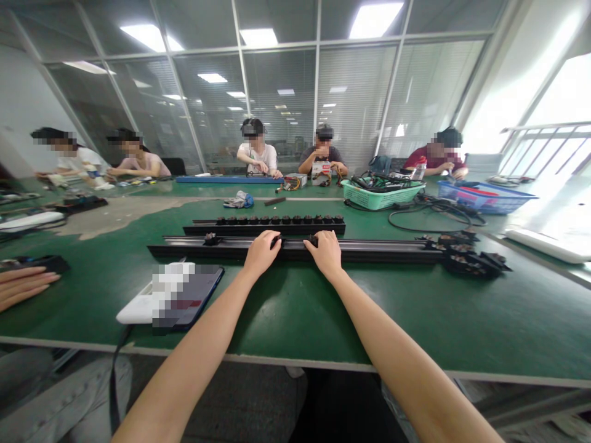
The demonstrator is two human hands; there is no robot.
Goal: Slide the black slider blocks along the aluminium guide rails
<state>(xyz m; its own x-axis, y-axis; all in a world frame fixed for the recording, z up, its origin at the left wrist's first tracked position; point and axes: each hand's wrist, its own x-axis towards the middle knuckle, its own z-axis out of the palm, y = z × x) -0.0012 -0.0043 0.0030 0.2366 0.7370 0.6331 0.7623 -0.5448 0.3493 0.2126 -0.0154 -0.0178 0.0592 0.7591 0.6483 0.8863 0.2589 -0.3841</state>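
A long black rail [383, 252] with a pale metal channel lies crosswise in front of me. My left hand [263, 251] is closed at its middle, thumb and fingers pinching a small black part [276, 240]. A short way to the right, my right hand [327, 251] pinches a similar small black part [313, 240] at the rail. Both parts are mostly covered by my fingers. Another black part [211, 239] sits farther left on the same rail. Behind it is a shorter black rail [263, 229] carrying a row of several black round parts.
Loose black parts [475, 261] are heaped at the rail's right end. A phone [203, 295] and a white device [143, 298] lie front left, near another person's hand [25, 286]. Farther back are a green basket [383, 195], a blue basket [489, 200], cables and several seated people.
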